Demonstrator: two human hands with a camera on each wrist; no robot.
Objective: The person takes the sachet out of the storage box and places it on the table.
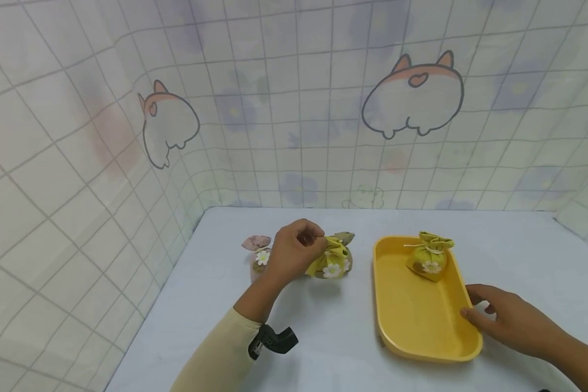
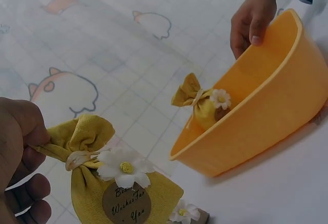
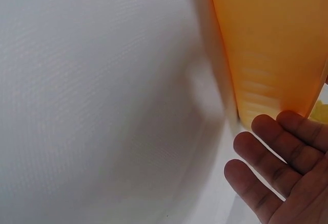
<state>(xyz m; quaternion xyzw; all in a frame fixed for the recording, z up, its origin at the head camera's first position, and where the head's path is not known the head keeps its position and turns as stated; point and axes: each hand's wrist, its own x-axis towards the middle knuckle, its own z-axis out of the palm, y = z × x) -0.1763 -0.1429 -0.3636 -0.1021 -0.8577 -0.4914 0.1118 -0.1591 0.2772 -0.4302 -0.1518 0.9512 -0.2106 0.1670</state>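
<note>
My left hand (image 1: 296, 247) pinches the gathered top of a yellow fabric gift pouch (image 2: 125, 188) between thumb and forefinger. The pouch hangs above the table; it has a white flower, a tied cord and a round brown "Wishes For You" label. To the right stands a yellow plastic tray (image 1: 411, 310). A similar yellow pouch (image 1: 428, 260) sits at its back right. At the tray's right side, my right hand (image 1: 512, 321) pinches the rim, thumb on the inside and fingers outside. In the right wrist view its other fingers (image 3: 261, 157) are extended.
A pink pouch (image 1: 261, 260) with a white flower stands on the white table (image 1: 333, 337), partly hidden by the left hand. Just behind the held pouch is a greenish pouch (image 1: 345, 237), mostly covered. A checked cloth (image 1: 294, 109) hangs at the back and left.
</note>
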